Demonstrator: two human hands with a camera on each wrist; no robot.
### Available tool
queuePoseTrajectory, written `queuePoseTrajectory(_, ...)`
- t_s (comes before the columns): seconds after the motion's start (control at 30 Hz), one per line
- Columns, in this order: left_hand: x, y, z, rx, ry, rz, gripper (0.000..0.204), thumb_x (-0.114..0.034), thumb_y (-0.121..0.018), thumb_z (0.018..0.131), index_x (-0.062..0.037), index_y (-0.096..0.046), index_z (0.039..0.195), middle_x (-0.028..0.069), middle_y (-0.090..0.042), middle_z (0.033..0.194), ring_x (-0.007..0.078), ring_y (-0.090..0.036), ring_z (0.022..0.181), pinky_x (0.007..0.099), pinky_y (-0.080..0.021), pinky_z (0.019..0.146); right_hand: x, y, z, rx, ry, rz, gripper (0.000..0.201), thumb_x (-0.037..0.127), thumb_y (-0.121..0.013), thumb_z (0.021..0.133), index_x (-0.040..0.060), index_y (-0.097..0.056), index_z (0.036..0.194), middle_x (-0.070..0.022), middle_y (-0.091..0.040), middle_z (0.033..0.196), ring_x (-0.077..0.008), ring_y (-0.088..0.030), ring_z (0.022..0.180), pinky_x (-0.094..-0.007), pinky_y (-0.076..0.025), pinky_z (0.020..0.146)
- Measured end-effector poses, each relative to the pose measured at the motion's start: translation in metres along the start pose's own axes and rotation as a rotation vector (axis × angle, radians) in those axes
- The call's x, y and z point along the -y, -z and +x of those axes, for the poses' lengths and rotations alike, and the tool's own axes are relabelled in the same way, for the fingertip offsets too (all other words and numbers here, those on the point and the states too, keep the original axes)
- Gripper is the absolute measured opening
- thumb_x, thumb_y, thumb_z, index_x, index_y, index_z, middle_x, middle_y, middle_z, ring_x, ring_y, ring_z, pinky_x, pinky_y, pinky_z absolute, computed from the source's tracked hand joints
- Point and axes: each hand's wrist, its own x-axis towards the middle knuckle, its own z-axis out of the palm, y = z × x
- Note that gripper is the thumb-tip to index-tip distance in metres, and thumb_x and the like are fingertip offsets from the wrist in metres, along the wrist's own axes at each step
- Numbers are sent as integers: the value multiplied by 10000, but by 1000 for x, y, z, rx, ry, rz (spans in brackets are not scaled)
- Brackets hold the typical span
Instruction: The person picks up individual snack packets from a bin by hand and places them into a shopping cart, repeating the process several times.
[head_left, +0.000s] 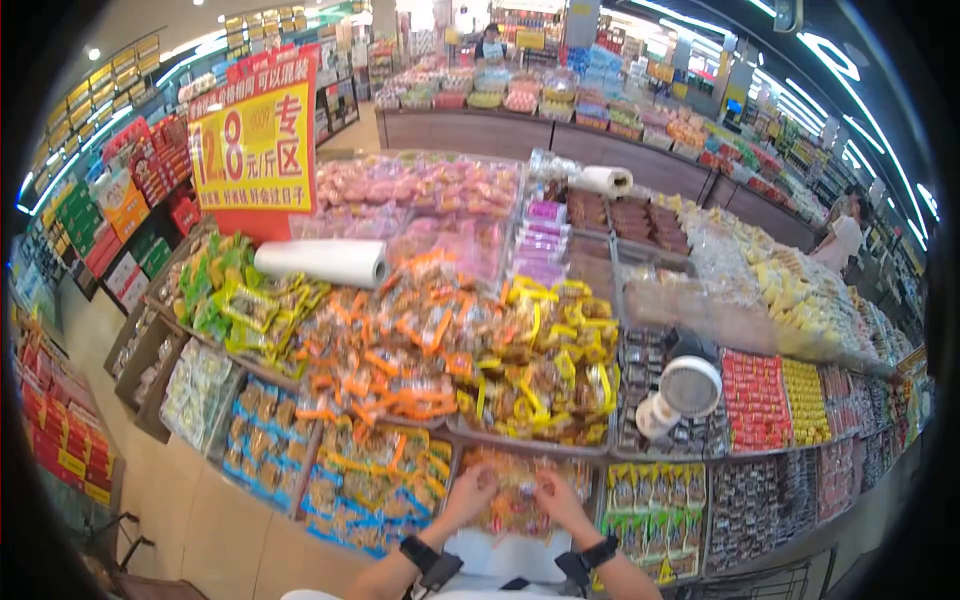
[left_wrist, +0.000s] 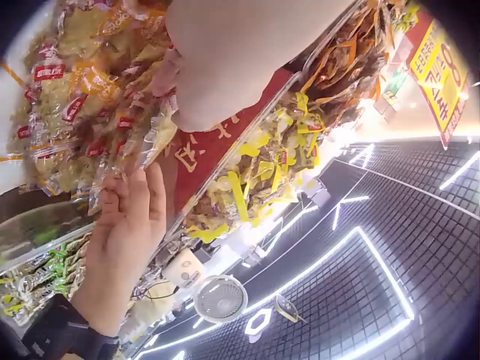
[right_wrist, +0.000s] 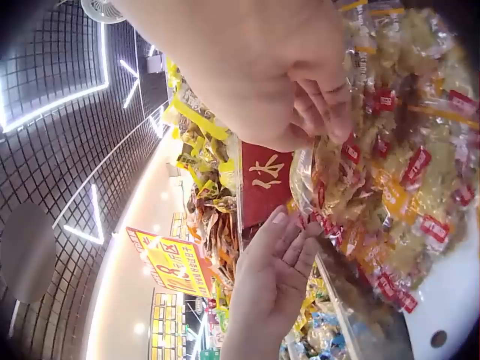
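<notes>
Both hands are at a heap of clear-wrapped snack packets with red labels, in the front middle bin. My left hand is at the heap's far left, fingers bent at the edge of the wrappers. At its far right, my right hand has its fingers curled at the clear plastic edge. The right wrist view shows the packets close up beside the curled right fingers, with the left hand opposite. In the left wrist view the right hand's fingertips meet the wrappers, and the left hand looms blurred.
Yellow-edged packets and orange-edged packets fill bins behind. Blue-edged packets lie left, green-and-yellow packs right. A white fan, a plastic roll and a price sign stand farther back.
</notes>
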Motion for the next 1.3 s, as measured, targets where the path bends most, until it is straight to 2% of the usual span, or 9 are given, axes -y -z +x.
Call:
queuePoseTrajectory(0.13, 16, -15, 13, 11, -197, 358, 399, -258, -613, 671, -37, -506, 985, 168, -492, 862, 292, -509, 793, 348, -420, 683, 21, 11, 6, 37, -30, -246, 381, 217, -535, 741, 9, -458, 1052, -131, -552, 760, -254, -550, 666, -320, -432, 594)
queuePoseTrajectory(0.2, 15, -16, 23, 24, -193, 408, 413, -268, -618, 665, -42, -504, 991, 167, -472, 880, 297, -501, 802, 352, -420, 689, 22, 13, 13, -37, 75, -421, 431, 248, -545, 719, 5, -452, 1064, -185, -529, 863, -318, -522, 773, -363, -421, 668)
queuePoseTrajectory(0.3, 11, -18, 26, 8, -219, 465, 436, -286, -628, 653, -47, -504, 996, 166, -434, 920, 305, -490, 818, 356, -421, 697, 18, 12, 17, 0, 70, -511, 438, 234, -535, 714, 6, -444, 1077, -206, -476, 931, -351, -506, 788, -399, -427, 655)
queuePoseTrajectory(0.37, 5, -16, 24, -17, -246, 477, 445, -294, -634, 647, -48, -504, 995, 166, -416, 941, 307, -487, 824, 357, -423, 698, 23, 11, 15, 9, 53, -530, 457, 249, -544, 711, 8, -434, 1084, -209, -481, 927, -351, -503, 799, -398, -420, 674)
queuePoseTrajectory(0.47, -7, -9, 25, 61, -135, 457, 448, -297, -641, 640, -50, -506, 988, 160, -381, 977, 311, -481, 836, 358, -426, 700, 33, 13, 14, 32, 20, -555, 489, 270, -554, 707, 15, -413, 1099, -208, -485, 916, -353, -503, 803, -401, -418, 682)
queuePoseTrajectory(0.57, 4, -9, 30, 37, -228, 443, 412, -262, -658, 640, -11, -515, 935, 159, -381, 947, 274, -477, 808, 326, -422, 701, 37, 15, 15, 56, 4, -553, 502, 276, -557, 704, 22, -401, 1108, -202, -484, 903, -357, -508, 794, -406, -426, 663)
queuePoseTrajectory(0.73, 11, -10, 33, -2, -280, 494, 428, -283, -639, 638, -49, -512, 973, 153, -376, 996, 312, -479, 849, 357, -432, 695, 42, 17, 16, 68, 4, -570, 494, 278, -558, 702, 27, -407, 1100, -195, -487, 907, -351, -512, 799, -404, -432, 658)
queuePoseTrajectory(0.87, 7, -10, 32, 3, -253, 483, 384, -235, -646, 648, -13, -519, 933, 168, -373, 971, 304, -477, 835, 334, -427, 710, 42, 16, 16, 64, 9, -581, 487, 283, -559, 702, 34, -414, 1094, -190, -487, 925, -342, -513, 808, -395, -437, 656)
queuePoseTrajectory(1.3, 5, -10, 19, -29, -302, 443, 378, -188, -624, 649, -60, -499, 982, 182, -365, 1052, 316, -487, 855, 362, -428, 704, 48, 15, -4, 12, 31, -601, 474, 260, -562, 694, 53, -414, 1093, -167, -467, 873, -332, -506, 771, -397, -430, 626)
